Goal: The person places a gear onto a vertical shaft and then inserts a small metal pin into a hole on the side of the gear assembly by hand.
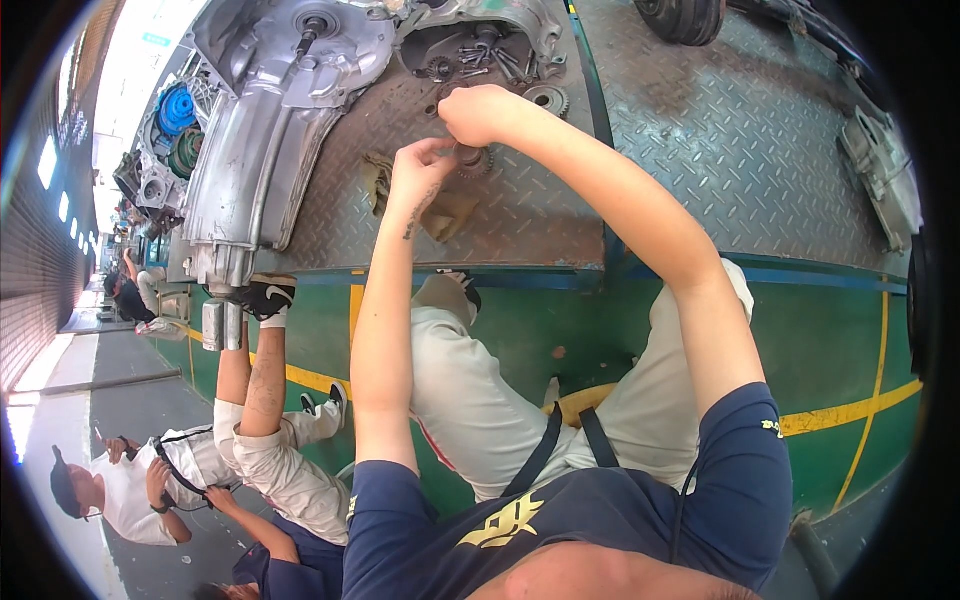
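Note:
My left hand [420, 172] and my right hand [482, 114] are close together over the metal tabletop [540, 180]. The left one's thumb and fingers are pinched; whatever they hold is too small to make out. Bent at the wrist, my right hand has its fingers curled and turned away, which hides what is in them. Just below the hands lies a toothed gear [478, 162], partly covered by them. A larger ring gear [547, 99] rests beside my right forearm. Near my left wrist lies a crumpled brown cloth [450, 216].
A large silver gearbox [240, 170] stands on the left. Beyond my hands, an open housing [545, 35] holds several small metal parts [505, 66]. More parts [180, 110] crowd the far left. A casting [880, 170] sits at right. Other people [130, 490] are at lower left.

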Demonstrator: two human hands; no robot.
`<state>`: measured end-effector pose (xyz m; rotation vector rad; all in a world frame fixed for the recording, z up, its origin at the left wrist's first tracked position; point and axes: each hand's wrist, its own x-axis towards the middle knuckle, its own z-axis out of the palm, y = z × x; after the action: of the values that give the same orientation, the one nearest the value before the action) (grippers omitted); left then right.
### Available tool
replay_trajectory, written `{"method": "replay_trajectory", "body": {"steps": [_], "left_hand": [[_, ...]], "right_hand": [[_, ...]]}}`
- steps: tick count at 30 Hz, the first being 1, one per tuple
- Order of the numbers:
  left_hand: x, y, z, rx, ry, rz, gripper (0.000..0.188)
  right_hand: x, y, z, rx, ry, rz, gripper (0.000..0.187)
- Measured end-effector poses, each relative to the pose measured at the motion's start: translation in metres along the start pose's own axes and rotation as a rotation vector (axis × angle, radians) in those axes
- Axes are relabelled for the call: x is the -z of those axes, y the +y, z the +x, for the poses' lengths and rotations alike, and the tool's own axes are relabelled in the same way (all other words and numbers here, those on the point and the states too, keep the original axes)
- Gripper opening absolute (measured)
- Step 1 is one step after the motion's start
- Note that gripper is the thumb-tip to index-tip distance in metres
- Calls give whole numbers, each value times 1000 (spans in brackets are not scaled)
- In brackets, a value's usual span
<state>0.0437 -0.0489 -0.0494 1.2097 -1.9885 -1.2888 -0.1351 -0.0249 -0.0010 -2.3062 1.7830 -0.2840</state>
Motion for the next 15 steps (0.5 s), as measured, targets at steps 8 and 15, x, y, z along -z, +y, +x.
{"method": "replay_trajectory", "body": {"steps": [8, 15], "left_hand": [[1, -3, -1, -13, 2, -12, 24], [6, -9, 2, 14, 98, 43, 14]], "right_hand": [[-6, 10, 1, 52, -75, 37, 20], [-7, 11, 8, 17, -144, 60, 21]]}}
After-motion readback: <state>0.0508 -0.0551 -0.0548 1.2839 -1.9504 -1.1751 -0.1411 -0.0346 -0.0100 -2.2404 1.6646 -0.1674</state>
